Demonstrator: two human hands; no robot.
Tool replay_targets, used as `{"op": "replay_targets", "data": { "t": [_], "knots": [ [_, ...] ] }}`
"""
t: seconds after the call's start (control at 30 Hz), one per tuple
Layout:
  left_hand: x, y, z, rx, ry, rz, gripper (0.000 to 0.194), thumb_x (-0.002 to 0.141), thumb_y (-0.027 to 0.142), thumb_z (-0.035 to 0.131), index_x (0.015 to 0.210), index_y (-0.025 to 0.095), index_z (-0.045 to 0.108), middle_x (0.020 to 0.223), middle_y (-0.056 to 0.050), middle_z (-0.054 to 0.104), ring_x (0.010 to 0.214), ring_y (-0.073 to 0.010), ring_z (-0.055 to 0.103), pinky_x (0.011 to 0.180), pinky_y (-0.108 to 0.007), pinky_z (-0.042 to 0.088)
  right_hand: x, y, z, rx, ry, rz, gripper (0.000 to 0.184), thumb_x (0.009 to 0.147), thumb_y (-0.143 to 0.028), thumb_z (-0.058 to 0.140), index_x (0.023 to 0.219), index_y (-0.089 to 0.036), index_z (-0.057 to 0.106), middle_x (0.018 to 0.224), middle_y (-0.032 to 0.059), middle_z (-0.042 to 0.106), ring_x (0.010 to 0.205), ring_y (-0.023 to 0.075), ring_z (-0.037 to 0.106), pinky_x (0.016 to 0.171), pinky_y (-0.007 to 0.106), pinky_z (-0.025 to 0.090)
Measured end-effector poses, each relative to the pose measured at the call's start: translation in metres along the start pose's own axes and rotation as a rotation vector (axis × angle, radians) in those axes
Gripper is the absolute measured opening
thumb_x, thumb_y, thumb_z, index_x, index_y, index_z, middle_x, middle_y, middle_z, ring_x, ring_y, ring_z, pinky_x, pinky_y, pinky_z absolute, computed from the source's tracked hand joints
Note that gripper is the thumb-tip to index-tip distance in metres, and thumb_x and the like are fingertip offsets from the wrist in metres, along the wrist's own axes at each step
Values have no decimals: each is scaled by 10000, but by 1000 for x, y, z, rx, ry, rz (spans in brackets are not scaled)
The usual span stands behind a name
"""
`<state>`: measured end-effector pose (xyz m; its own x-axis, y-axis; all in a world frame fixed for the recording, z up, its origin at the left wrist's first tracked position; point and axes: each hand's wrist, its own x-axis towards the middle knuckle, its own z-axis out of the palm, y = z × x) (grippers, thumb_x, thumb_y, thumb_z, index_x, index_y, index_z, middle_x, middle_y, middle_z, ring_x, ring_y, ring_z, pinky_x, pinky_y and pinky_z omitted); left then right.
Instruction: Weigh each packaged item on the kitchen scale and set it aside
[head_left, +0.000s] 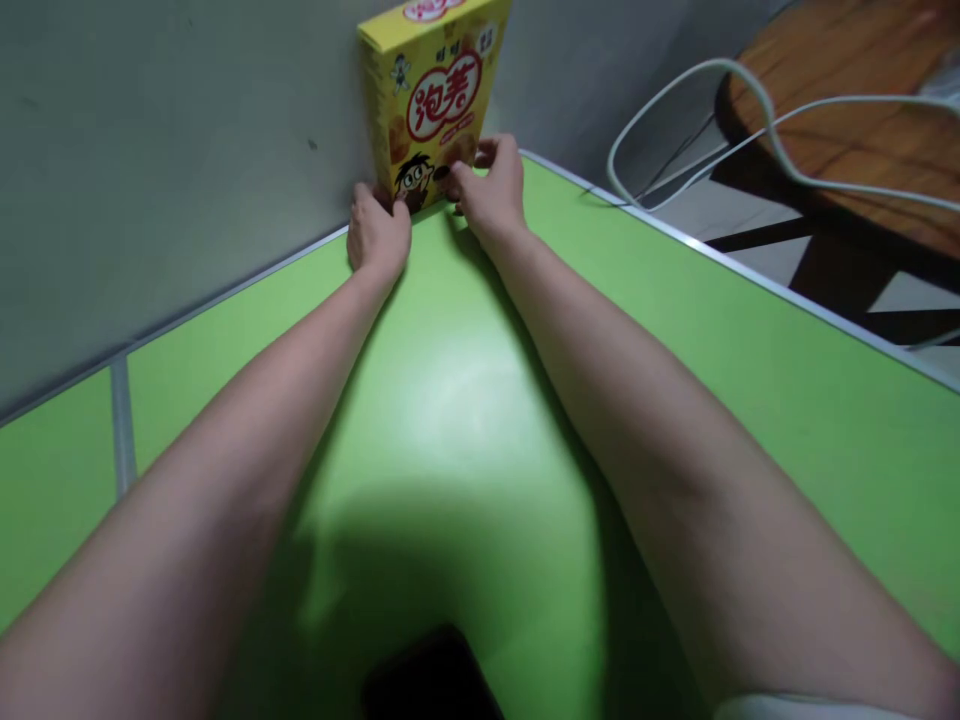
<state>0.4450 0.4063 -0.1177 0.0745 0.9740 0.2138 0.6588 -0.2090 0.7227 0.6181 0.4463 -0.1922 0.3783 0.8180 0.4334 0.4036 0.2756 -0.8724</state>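
Note:
A yellow snack box (433, 92) with red lettering and a cartoon face stands upright at the far corner of the green table (465, 400), leaning against the grey wall. My left hand (377, 235) grips the box's lower left edge, fingers curled round it. My right hand (491, 185) holds the lower right edge, thumb on the front face and fingers wrapped behind. Both arms stretch across the table toward the box.
A dark flat object (431, 680), perhaps a phone, lies at the table's near edge. White cables (697, 95) loop over the gap to a brown wooden table (862, 110) at the right. A metal seam (120, 420) crosses the tabletop at left.

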Motion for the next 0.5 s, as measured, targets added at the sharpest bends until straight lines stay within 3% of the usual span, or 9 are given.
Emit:
{"op": "replay_targets", "data": {
  "t": [0.1, 0.23, 0.5],
  "knots": [
    [1, -3, 0, 1, -10, 10, 35, 910, 177, 540, 883, 192, 523, 1031, -79, 638, 1120, -262, 597, 1020, -426, 430, -4, 1, 0, -123, 146, 25, 261, 877, -436, 538, 1035, -236, 480, 1090, 70, 513, 1090, 276, 578, 892, 501, 520],
    [2, -4, 2, -64, 6, 19, 60, 878, 181, 575, 846, 221, 544, 976, -79, 642, 1142, -290, 591, 1008, -437, 440, -10, -8, 0, -213, 140, -9, 248, 834, -379, 614, 1002, -215, 535, 1105, 73, 549, 1162, 271, 536, 1029, 547, 429],
    [-3, -2, -1, -35, -24, -7, 23, 898, 216, 544, 889, 208, 564, 1061, -119, 656, 1093, -305, 610, 983, -449, 443, -20, -28, 2, -190, 164, 36, 221, 807, -318, 621, 997, -208, 596, 1112, 103, 583, 1210, 293, 512, 982, 538, 477]
  ]
}}
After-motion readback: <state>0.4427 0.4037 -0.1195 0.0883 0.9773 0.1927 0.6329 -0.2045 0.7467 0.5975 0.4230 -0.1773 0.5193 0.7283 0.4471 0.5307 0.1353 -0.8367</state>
